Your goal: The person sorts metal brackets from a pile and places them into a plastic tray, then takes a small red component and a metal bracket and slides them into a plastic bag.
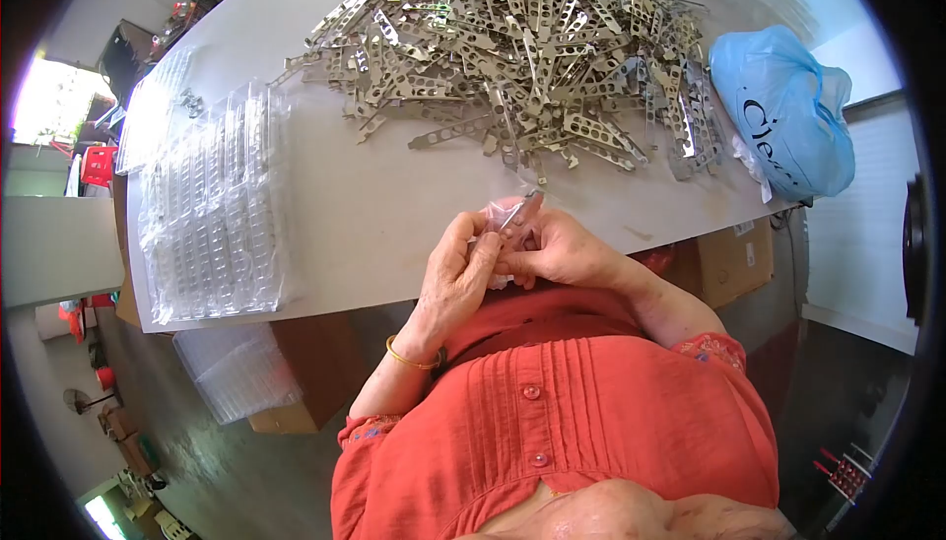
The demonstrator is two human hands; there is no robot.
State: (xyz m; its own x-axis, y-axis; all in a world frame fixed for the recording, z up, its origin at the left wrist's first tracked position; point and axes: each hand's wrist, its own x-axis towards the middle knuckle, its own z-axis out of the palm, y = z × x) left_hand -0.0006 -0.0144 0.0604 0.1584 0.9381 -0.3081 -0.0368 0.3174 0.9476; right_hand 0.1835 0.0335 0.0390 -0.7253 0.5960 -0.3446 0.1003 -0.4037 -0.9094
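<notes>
Both of my hands meet at the table's front edge, close to my body. My left hand point(459, 269), with a gold bangle on the wrist, pinches a small clear plastic bag point(501, 215). On the bag's other side, my right hand point(567, 249) grips it too, with its fingers curled. A narrow metal piece point(519, 211) shows at the bag, pointing up and to the right; its lower part is hidden by my fingers. Beyond my hands lies a big heap of flat metal brackets with round holes point(512, 57).
Clear plastic trays point(212, 210) are stacked at the table's left. A blue plastic bag point(783, 111) sits on the right edge. More clear trays point(236, 371) rest on a cardboard box point(315, 368) below the table, and another box point(734, 262) stands at the right.
</notes>
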